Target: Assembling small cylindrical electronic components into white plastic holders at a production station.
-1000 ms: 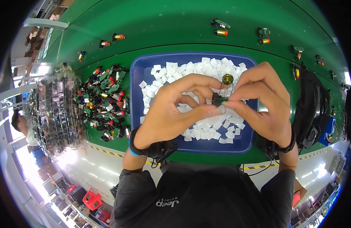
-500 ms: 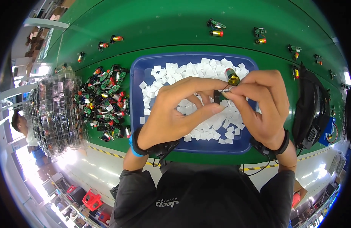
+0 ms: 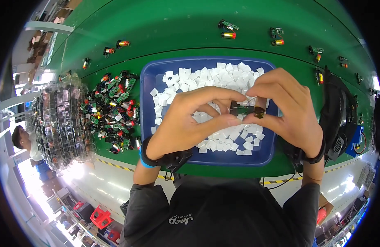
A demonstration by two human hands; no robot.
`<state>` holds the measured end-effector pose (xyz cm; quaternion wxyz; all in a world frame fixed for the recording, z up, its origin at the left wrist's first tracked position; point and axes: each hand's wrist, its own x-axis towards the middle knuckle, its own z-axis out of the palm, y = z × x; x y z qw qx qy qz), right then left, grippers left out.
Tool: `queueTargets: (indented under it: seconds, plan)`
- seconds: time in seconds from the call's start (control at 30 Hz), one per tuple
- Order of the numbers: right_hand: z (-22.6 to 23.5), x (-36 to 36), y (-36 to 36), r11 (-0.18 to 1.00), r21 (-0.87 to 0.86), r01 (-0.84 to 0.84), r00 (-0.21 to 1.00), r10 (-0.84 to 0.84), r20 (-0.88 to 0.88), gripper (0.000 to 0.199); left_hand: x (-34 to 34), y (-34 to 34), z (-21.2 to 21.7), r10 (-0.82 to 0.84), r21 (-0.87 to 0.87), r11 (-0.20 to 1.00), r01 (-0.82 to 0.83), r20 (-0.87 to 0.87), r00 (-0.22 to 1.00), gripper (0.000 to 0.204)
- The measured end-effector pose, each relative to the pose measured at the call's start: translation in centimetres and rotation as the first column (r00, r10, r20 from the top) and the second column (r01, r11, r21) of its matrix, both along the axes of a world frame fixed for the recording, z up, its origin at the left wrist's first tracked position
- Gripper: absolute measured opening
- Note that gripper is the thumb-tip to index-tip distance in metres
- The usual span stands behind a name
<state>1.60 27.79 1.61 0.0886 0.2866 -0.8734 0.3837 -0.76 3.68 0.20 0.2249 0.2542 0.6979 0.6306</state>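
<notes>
Over a blue tray of white square pads, my two hands hold one wired assembly between them. My left hand pinches a small dark circuit board between thumb and fingers. Between the thumb and fingers of my right hand is a small cylindrical battery cell, brownish in shade, close against the board's right end. Thin wires show near the right fingertips. Part of the board is covered by my fingers.
Left of the tray lies a heap of circuit boards with cells, beside stacked clear plastic trays. Several more assemblies are spread along the far green table. A black bag is at the right. Another person is at far left.
My right hand has brought the cell down from above the board to its right end and turned it. The left hand keeps its hold on the board, almost in place.
</notes>
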Motion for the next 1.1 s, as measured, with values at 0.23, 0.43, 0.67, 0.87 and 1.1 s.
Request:
queueTargets:
  seconds: [0.23,0.43,0.67,0.87,1.1]
  plan:
    - [0.5,-0.2,0.0,0.995,0.082,-0.059,0.977,0.075,-0.200,0.036,-0.2,-0.1,-0.4,0.098,-0.023,0.995,-0.097,0.051,0.994,0.037]
    - [0.5,0.8,-0.7,0.997,-0.045,-0.058,0.991,0.052,-0.124,0.031,-0.2,0.2,0.0,0.048,0.009,0.999,-0.047,-0.125,0.991,0.036]
    - [2.0,1.1,-0.8,0.996,-0.030,-0.080,0.971,0.071,-0.227,0.036,0.0,0.0,0.5,0.023,0.152,0.987,-0.055,0.208,0.978,0.034]
    - [2.4,2.1,-1.3,0.990,0.133,-0.052,0.941,0.093,-0.324,0.036,-0.4,0.5,1.7,-0.055,0.241,0.965,-0.107,0.580,0.813,0.035]
    - [2.0,2.4,-1.7,0.997,0.038,0.072,0.965,-0.060,-0.255,0.030,0.1,0.8,0.3,-0.104,0.226,0.974,-0.013,0.498,0.861,0.036]
